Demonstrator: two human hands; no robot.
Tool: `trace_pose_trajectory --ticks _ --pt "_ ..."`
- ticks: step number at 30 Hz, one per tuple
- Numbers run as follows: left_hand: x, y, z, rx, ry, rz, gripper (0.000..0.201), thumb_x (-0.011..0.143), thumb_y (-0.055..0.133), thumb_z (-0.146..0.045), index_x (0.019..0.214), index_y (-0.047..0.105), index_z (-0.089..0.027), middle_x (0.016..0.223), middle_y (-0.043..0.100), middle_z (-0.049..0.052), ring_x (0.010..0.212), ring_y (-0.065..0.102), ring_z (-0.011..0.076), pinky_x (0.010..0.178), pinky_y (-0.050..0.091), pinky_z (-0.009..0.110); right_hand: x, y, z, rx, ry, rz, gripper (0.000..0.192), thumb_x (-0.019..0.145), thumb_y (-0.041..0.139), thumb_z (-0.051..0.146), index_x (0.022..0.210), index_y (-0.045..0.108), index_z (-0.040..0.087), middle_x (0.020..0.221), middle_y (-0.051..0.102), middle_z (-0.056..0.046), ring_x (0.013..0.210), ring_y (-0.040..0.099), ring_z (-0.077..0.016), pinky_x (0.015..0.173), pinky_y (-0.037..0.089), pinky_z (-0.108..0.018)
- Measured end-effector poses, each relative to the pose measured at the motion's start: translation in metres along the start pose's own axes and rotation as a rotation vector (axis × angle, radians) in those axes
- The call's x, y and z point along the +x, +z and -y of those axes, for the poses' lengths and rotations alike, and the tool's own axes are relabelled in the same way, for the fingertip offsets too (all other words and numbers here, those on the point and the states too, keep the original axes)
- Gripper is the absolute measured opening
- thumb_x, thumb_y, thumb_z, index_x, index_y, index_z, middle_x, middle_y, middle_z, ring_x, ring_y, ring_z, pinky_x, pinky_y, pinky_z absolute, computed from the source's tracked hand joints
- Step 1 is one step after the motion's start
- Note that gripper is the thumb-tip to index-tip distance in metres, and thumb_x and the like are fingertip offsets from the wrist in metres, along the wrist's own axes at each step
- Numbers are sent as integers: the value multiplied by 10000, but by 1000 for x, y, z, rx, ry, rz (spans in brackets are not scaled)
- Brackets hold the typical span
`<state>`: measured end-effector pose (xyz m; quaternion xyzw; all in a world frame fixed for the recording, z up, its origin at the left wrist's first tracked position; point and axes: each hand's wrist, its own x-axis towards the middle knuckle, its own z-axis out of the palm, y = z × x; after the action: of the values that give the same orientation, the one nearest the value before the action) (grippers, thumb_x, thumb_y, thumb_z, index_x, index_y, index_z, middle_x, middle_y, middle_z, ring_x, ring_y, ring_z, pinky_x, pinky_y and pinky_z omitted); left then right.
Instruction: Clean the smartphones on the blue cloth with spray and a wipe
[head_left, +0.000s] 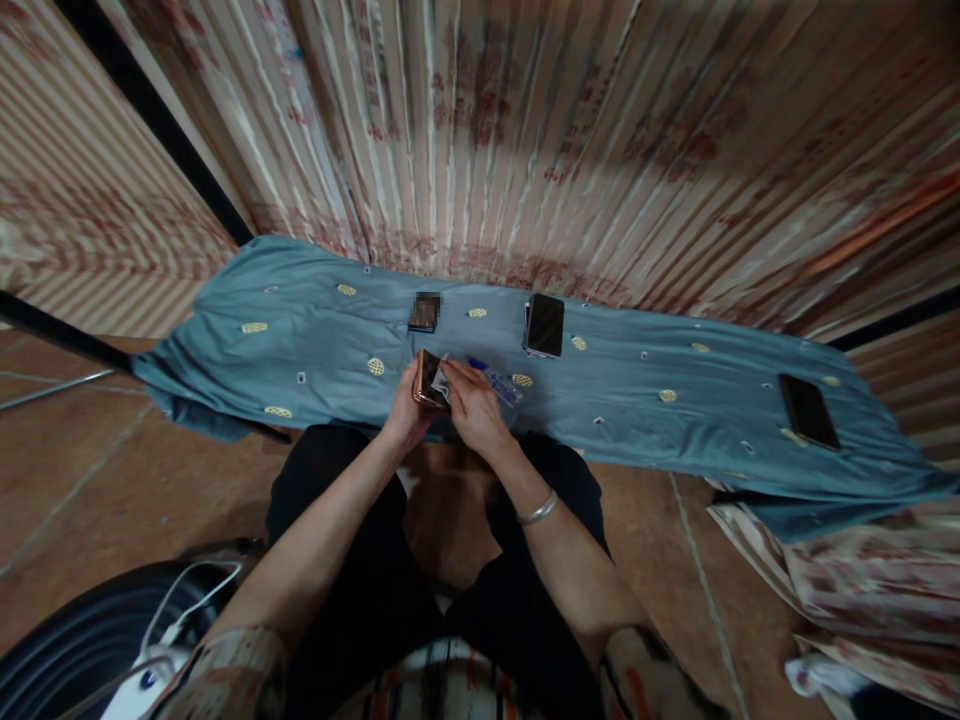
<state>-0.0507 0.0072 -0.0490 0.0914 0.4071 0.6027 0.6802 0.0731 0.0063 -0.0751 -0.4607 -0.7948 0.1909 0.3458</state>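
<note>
My left hand is wrapped around a phone with a rose-gold edge and dark screen, held above the near edge of the cloth-covered table. My right hand pinches a small white wipe or piece of tissue and presses it against the phone's screen. Just beyond my right hand lie a blue strip and a clear plastic packet, partly hidden by my fingers. A bracelet circles my right wrist.
A blue cloth with yellow pineapples covers the narrow table. On it rest a blurred dark square item, a small stack of phones and a black phone. A white power strip and black coil lie lower left. Curtains stand behind.
</note>
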Motion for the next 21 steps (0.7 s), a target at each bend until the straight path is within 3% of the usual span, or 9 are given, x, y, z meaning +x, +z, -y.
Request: trace_pose_trajectory --ticks 5,14,21 --pt "-4 5 4 -7 5 -20 262 973 552 -315 762 643 -191 606 640 -6 760 728 197 738 568 272 -2 -3 3 28 -71 22 548 968 412 130 1485 585 183 1508 624 -124 1419 553 -253 1242 415 -503" --pt "-6 8 8 -1 -11 -20 326 1011 457 -283 802 683 -179 670 696 26 799 737 201 778 571 281 3 -3 2 16 -4 -10 508 1000 400 144 1464 605 168 1505 623 -134 1404 561 -254 1247 416 -480" --pt "-5 4 -3 9 -2 -13 303 994 504 -338 799 682 -189 650 693 17 688 707 188 638 544 257 -2 3 -3 -11 48 -17 493 975 440 116 1429 629 154 1474 645 -145 1368 590 -271 1240 424 -487"
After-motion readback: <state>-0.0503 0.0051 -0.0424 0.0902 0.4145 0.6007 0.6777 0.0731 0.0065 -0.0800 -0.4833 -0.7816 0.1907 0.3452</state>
